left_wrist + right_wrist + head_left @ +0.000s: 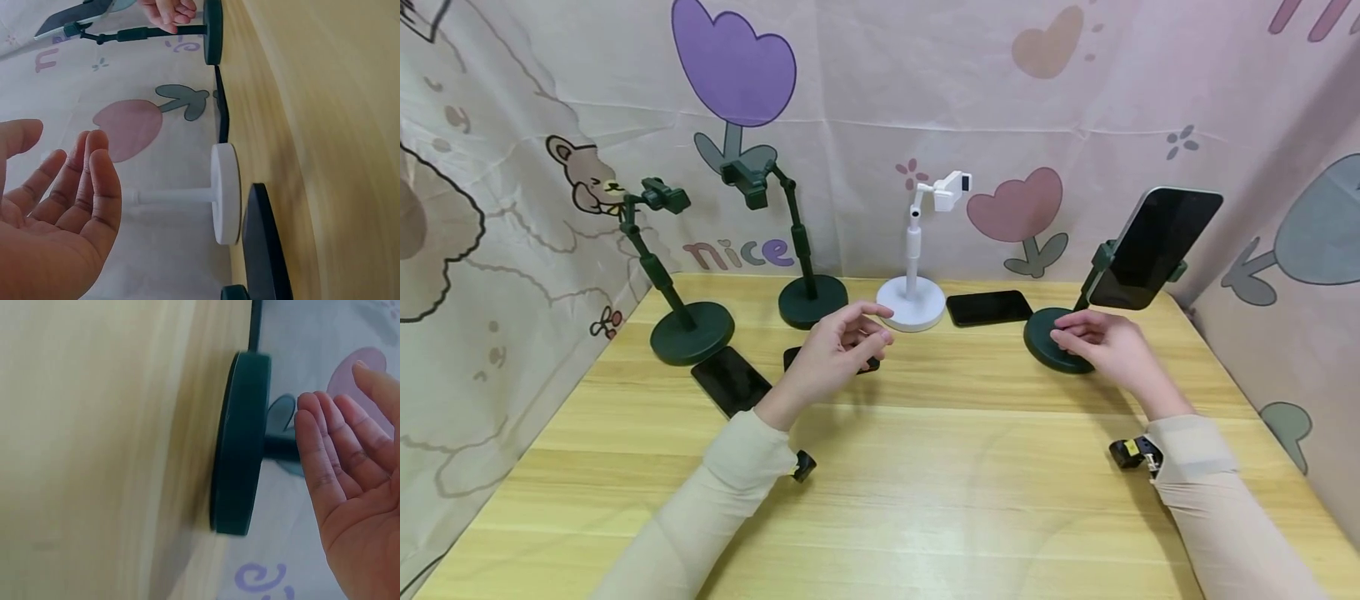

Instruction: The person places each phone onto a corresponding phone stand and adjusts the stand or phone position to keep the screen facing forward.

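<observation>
My right hand (1112, 346) hovers at the base of a dark green phone stand (1047, 343), with fingers loosely bent and the thumb apart from them. That stand's clamp carries a black-screened phone (1159, 246), tilted. In the right wrist view the fingertips overlap the stand's stem, and nothing lies in the palm. Above the table my left hand (831, 346) hangs with relaxed, slightly bent fingers and holds nothing. It partly covers a dark phone (791, 358) lying below it. Just beyond its fingertips, in the head view, stands a white phone stand (912, 310), its clamp bare.
Two more green stands, one at the left (692, 333) and one at the back (812, 302), have no phone in their clamps. A phone (730, 379) lies by the left one, another phone (990, 308) beside the white base. A printed curtain (865, 83) hangs behind the table.
</observation>
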### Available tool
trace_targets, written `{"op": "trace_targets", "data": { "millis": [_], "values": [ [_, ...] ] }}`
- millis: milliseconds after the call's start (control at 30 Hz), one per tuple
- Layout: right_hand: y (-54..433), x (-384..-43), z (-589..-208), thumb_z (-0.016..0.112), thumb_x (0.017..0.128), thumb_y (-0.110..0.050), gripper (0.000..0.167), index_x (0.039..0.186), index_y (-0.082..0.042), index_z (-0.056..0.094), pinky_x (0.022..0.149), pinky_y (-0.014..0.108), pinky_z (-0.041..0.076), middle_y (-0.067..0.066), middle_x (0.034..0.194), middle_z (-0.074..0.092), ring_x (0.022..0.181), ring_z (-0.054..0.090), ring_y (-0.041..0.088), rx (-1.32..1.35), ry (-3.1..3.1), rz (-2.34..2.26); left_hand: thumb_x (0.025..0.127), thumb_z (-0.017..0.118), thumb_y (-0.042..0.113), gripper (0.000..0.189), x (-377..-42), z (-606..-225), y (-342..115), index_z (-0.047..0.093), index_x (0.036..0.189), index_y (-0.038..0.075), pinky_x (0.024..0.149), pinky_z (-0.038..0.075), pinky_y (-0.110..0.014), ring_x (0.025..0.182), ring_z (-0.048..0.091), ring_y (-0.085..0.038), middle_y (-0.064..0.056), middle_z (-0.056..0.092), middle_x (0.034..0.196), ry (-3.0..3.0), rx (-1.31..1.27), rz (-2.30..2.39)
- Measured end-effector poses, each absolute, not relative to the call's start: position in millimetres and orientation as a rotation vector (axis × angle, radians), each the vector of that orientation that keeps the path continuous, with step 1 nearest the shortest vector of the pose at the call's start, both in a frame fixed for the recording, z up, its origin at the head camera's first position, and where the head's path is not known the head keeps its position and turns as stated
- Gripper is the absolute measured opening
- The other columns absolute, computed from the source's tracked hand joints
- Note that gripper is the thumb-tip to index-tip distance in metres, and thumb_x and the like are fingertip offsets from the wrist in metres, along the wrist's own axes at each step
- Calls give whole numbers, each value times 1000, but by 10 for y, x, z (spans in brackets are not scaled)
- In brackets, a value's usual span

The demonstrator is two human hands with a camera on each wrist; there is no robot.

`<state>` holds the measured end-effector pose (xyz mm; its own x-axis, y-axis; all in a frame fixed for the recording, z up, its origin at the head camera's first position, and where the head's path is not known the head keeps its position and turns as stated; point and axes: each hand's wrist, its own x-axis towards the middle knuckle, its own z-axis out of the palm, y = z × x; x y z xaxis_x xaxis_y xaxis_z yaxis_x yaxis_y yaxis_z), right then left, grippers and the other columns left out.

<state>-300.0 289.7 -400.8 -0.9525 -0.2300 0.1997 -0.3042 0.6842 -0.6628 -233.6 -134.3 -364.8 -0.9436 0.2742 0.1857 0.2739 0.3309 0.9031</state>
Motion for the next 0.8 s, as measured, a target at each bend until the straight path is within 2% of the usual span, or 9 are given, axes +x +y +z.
{"op": "trace_targets", "data": {
  "millis": [167,433,567,700,800],
  "values": [
    [2738,-2993,-3975,72,105,-32,37,126,-1,72,77,5,53,19,107,80,85,71,-8,493,-2799,1166,107,68,23,30,-2407,-3682,-1379,66,136,19,80,61,-35,96,74,-37,-10,77,114,2628,515,1701],
    [2442,-3054,-3901,70,106,-31,38,134,-6,69,80,8,53,18,113,79,96,78,12,571,-2803,1232,107,68,26,31,-2510,-3749,-1421,64,138,22,81,59,-35,95,75,-32,-8,78,115,2687,470,1600],
    [2284,-3125,-3883,69,107,-33,40,138,-8,66,82,10,53,20,117,78,103,79,21,602,-2787,1285,107,68,27,34,-2559,-3797,-1422,62,140,23,80,56,-34,93,72,-25,-6,77,117,2738,453,1500],
    [2120,-3173,-3863,68,107,-34,42,141,-9,65,82,12,54,19,120,77,100,77,12,616,-2763,1354,107,69,29,37,-2585,-3822,-1416,60,142,23,79,56,-32,94,68,-21,-3,74,120,2785,434,1425],
    [1998,-3220,-3846,68,107,-34,44,144,-10,63,84,11,54,18,122,76,105,77,19,615,-2750,1400,107,69,30,39,-2614,-3833,-1412,59,144,22,80,56,-32,95,67,-21,-5,72,123,2808,426,1390]
  ]
}}
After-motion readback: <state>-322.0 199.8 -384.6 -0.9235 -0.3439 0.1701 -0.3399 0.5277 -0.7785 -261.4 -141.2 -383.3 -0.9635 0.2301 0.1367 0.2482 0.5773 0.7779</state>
